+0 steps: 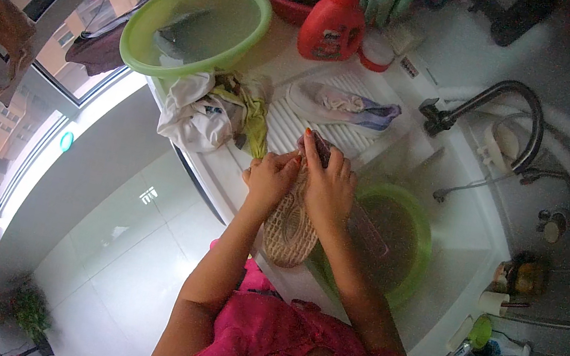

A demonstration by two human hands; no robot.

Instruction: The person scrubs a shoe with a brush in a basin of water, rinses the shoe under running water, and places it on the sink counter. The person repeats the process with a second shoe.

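A shoe (289, 234) lies with its tan, patterned sole turned up at the sink's front edge, before my body. My left hand (271, 178) is closed on its far end, fingers curled along the side. Over the same end, my right hand (329, 189) is bent around a small dark purple-brown object (321, 148); my fingers hide most of it, and I cannot tell its kind. Beyond my hands, a second shoe (328, 103), white with a purple end, rests on the ribbed washboard (290, 127).
Right of my hands, a green basin (428, 245) with murky water sits in the sink (460, 285), near a dark curved faucet (535, 123). Wet white cloth (193, 116) lies at left, below another green basin (259, 32). A red detergent bottle (332, 30) stands at the back.
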